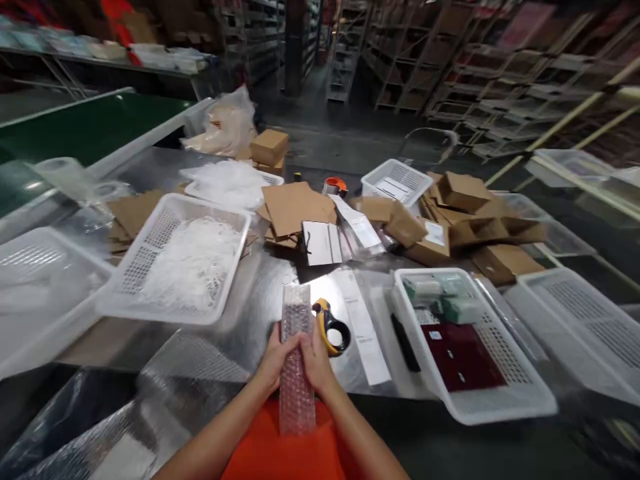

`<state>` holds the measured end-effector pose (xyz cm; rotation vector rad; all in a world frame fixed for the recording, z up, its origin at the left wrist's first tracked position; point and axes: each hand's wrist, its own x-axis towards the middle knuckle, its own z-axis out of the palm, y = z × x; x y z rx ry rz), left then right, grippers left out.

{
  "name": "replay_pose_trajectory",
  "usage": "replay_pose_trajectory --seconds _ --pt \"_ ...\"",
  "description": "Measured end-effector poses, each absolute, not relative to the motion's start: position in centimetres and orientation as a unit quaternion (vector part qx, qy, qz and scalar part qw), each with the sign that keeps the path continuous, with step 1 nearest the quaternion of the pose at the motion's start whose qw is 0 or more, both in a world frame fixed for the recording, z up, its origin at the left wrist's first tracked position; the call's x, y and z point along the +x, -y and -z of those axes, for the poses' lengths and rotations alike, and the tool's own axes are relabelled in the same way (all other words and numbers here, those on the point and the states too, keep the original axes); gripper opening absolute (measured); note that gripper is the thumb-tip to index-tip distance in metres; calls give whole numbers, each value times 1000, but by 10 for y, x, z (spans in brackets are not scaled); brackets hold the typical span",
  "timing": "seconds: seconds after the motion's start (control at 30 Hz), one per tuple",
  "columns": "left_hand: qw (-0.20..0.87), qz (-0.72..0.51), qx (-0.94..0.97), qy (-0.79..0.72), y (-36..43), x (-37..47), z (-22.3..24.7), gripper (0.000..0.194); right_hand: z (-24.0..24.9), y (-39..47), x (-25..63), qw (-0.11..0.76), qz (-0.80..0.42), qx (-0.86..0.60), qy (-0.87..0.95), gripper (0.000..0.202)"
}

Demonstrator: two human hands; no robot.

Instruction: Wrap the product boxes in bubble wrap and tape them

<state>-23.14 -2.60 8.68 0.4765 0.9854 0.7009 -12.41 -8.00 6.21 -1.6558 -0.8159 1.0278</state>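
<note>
Between both hands, close to my body at the table's front edge, is a long narrow bubble-wrapped package (296, 393). My left hand (273, 357) grips its left side, and my right hand (316, 353) is wrapped round its right side with the thumbs near each other on top. What lies inside the wrap cannot be made out. Just right of the package, a yellow and black tape dispenser (330, 327) rests on the metal table (265, 287). A long printed paper strip (365, 327) lies beyond the dispenser.
On the right, a white basket (505, 413) holds a dark red flat item and green-white boxes; a black marker-like object (405, 341) lies beside it. At left stands a basket (107, 303) of white filler. Flattened cardboard (300, 207), cartons (463, 193) and bubble wrap (185, 373) surround the work area.
</note>
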Motion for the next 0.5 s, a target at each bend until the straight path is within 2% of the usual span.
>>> replay_pose_trajectory --seconds 0.17,0.27,0.37,0.5 --pt "830 -282 229 -423 38 -193 -103 74 -84 96 -95 594 -510 -565 261 98" --pt "843 -249 230 -417 54 -157 -114 75 -99 123 -60 618 -540 -529 217 87" --pt "867 -200 239 -389 80 -113 -119 75 -115 155 -20 625 -509 -560 192 74" --pt "857 -161 321 -369 104 -64 -116 80 -140 206 67 584 -427 -660 203 71"
